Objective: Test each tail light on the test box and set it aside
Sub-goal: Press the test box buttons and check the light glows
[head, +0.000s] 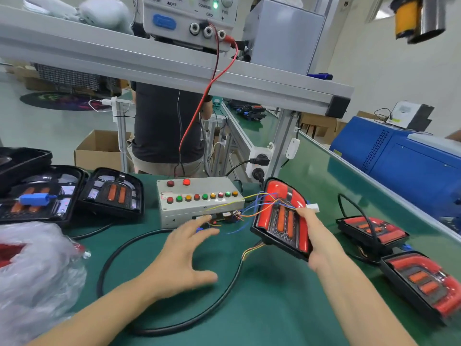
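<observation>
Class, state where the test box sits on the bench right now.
In the head view the test box sits at centre, at the far edge of the green mat, between the unlit lights on the left and the held tail light, just beyond the left hand.

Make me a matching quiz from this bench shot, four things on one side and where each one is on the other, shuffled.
Things:
1. test box
2. held tail light
3. blue connector
4. plastic bag

Places:
A. lying on a dark tail light at far left
B. gripped in the right hand, tilted up off the mat
C. crumpled at the bench's lower left
D. middle of the green mat, just beyond the left hand

Pairs: 1-D, 2-B, 3-A, 4-C
</observation>
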A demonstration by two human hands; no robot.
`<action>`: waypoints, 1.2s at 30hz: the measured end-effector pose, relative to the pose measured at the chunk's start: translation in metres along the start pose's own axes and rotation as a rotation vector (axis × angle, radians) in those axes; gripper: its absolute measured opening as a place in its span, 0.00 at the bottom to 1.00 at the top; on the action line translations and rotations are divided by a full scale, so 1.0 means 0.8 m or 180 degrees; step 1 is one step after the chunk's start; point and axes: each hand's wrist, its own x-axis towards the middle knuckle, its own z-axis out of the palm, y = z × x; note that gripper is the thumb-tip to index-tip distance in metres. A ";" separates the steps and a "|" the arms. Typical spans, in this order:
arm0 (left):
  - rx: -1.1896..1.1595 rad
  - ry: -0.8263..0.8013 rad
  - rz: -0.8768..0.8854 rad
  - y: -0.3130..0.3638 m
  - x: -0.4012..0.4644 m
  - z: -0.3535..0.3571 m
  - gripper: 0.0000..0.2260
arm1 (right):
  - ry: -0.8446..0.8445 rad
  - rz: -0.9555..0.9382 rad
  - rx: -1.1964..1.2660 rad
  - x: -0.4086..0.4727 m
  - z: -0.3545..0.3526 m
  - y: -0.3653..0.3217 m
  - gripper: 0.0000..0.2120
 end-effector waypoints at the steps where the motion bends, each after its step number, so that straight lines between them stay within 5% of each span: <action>1: 0.0029 0.0237 -0.0041 -0.001 0.000 -0.003 0.31 | -0.0058 0.0094 0.0004 -0.001 0.003 0.004 0.08; 4: 0.0935 0.0691 -0.0029 -0.014 0.007 -0.012 0.23 | -0.0077 0.0266 -0.0060 0.000 0.009 0.018 0.10; 7: 0.1643 0.0719 -0.0232 -0.038 0.017 -0.027 0.27 | -0.0097 0.0278 -0.0189 0.004 0.011 0.031 0.11; 11: 0.2040 0.0630 -0.0259 -0.070 0.029 -0.048 0.36 | -0.0037 0.0348 -0.0304 0.009 0.008 0.038 0.13; 18: 0.2533 0.0216 -0.0569 -0.089 0.035 -0.072 0.34 | 0.0222 0.0252 -0.0340 0.008 0.003 0.052 0.15; 20: 0.2507 0.0294 -0.0549 -0.079 0.033 -0.075 0.29 | 0.0199 0.0267 -0.0371 0.006 0.005 0.051 0.15; 23: 0.2126 0.0861 -0.0127 -0.045 0.028 -0.063 0.09 | 0.0161 0.0288 -0.0465 0.006 0.005 0.049 0.16; 29: 0.2829 -0.0198 -0.1391 -0.038 0.019 -0.062 0.20 | -0.0045 0.0414 -0.0759 0.007 -0.007 0.046 0.14; 36: 0.3180 -0.0637 -0.1461 -0.049 0.025 -0.071 0.15 | -0.0191 0.0388 -0.0270 -0.003 -0.006 0.049 0.09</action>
